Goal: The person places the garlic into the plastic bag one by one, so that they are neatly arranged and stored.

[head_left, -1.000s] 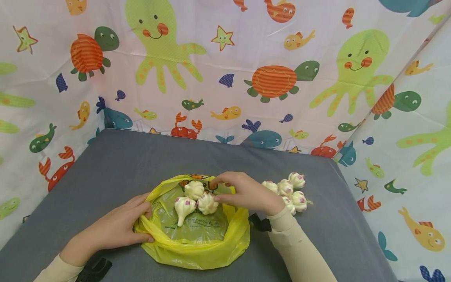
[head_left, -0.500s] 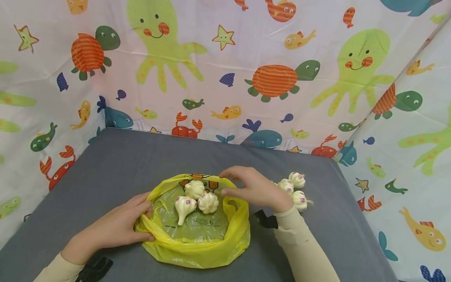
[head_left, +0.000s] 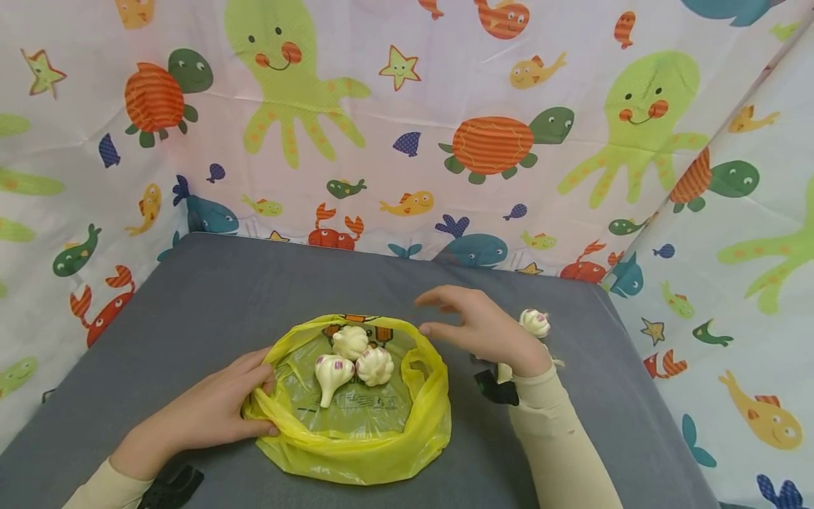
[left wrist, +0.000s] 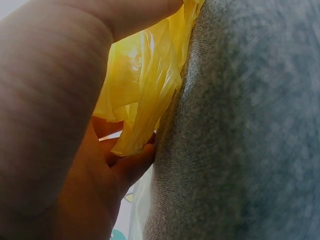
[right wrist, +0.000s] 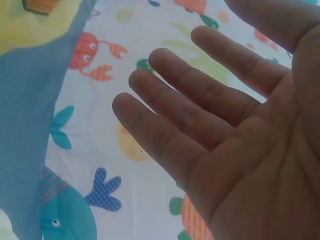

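Observation:
A yellow plastic bag (head_left: 356, 463) stands with its mouth spread wide on the grey table. Three garlic bulbs (head_left: 374, 367) lie inside it, white with purple marks. My left hand (head_left: 213, 406) holds the bag's left side, thumb at the front and fingers at the rim; in the left wrist view the yellow plastic (left wrist: 145, 75) lies between thumb and fingers. To the right of the bag, my right hand (head_left: 480, 325) is raised with nothing in it, and the right wrist view shows its fingers (right wrist: 185, 112) extended and spread.
Past my right wrist another garlic bulb (head_left: 535, 322) rests on the grey table (head_left: 305, 276); my hand and forearm mostly hide others beside it. A white curtain (head_left: 407, 85) printed with sea animals rises behind the table and along both sides.
My right hand has moved right, from over the bag's mouth to beyond its right rim, and now covers most of the loose garlic. The left hand and bag stay put.

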`<act>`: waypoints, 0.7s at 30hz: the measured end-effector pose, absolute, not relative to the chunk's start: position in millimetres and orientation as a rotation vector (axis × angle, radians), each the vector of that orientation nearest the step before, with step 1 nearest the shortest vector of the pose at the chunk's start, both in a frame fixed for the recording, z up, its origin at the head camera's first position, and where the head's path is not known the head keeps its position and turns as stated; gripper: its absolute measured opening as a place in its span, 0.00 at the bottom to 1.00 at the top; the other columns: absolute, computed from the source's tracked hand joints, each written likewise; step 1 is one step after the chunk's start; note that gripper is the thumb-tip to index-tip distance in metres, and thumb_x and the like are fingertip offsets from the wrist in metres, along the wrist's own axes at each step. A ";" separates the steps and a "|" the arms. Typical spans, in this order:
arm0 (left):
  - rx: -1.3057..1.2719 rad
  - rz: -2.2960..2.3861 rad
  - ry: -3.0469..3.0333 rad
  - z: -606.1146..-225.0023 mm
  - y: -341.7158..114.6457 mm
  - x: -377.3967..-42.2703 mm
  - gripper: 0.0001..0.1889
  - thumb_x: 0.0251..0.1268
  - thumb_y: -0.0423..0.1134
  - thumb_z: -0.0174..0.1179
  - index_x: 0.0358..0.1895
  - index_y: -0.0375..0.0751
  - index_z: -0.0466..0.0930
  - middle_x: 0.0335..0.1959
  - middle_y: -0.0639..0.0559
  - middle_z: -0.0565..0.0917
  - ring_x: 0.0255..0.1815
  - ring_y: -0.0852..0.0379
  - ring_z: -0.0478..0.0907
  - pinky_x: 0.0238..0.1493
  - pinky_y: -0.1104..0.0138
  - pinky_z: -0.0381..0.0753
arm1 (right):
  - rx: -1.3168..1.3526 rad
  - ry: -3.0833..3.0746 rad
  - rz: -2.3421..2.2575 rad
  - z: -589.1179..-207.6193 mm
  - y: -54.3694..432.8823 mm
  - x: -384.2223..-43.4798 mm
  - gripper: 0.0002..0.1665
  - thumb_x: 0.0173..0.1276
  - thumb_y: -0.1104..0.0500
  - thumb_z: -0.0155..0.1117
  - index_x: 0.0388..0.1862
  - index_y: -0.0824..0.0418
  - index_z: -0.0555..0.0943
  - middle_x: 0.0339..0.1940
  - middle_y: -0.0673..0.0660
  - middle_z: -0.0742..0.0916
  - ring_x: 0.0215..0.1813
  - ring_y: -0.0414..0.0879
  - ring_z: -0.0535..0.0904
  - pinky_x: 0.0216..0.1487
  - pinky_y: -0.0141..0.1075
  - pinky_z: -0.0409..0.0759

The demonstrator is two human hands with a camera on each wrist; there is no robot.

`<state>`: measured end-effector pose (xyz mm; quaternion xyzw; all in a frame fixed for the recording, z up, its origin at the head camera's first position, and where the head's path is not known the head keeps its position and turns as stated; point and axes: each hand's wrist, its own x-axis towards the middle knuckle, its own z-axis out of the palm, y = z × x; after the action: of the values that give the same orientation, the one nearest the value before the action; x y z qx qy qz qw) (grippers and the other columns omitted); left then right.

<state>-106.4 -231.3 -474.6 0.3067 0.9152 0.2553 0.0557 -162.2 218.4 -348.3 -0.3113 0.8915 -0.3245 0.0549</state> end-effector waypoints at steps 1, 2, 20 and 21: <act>0.930 0.779 2.775 -473.9 -231.3 -106.0 0.28 0.56 0.70 0.79 0.42 0.64 0.69 0.80 0.47 0.70 0.74 0.45 0.72 0.50 0.58 0.79 | -0.940 2.716 -0.986 -347.4 220.7 -162.3 0.24 0.79 0.49 0.74 0.70 0.50 0.83 0.65 0.44 0.86 0.68 0.44 0.81 0.69 0.51 0.81; 0.932 0.781 2.774 -473.3 -231.2 -105.7 0.28 0.56 0.70 0.79 0.42 0.64 0.69 0.79 0.47 0.70 0.74 0.45 0.72 0.50 0.59 0.79 | -0.938 2.721 -0.992 -346.4 223.3 -162.6 0.24 0.79 0.49 0.74 0.70 0.51 0.83 0.65 0.45 0.87 0.68 0.45 0.82 0.69 0.52 0.81; 0.967 0.773 2.799 -475.3 -230.4 -110.1 0.29 0.55 0.65 0.83 0.42 0.64 0.69 0.80 0.44 0.70 0.75 0.43 0.72 0.52 0.54 0.80 | -0.563 2.831 -1.127 -332.2 285.2 -171.3 0.30 0.79 0.43 0.72 0.73 0.53 0.80 0.70 0.53 0.84 0.73 0.57 0.80 0.72 0.61 0.76; 0.963 0.769 2.796 -475.4 -230.5 -109.5 0.29 0.55 0.66 0.82 0.41 0.64 0.69 0.80 0.43 0.70 0.75 0.43 0.72 0.52 0.55 0.80 | -0.543 2.832 -1.147 -333.3 289.4 -171.3 0.30 0.79 0.43 0.72 0.73 0.53 0.80 0.70 0.53 0.85 0.73 0.57 0.80 0.72 0.61 0.76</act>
<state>-109.5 -230.5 -475.4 0.3149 0.9142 0.2516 0.0428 -171.3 289.4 -333.3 -0.1749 0.9124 -0.3697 0.0191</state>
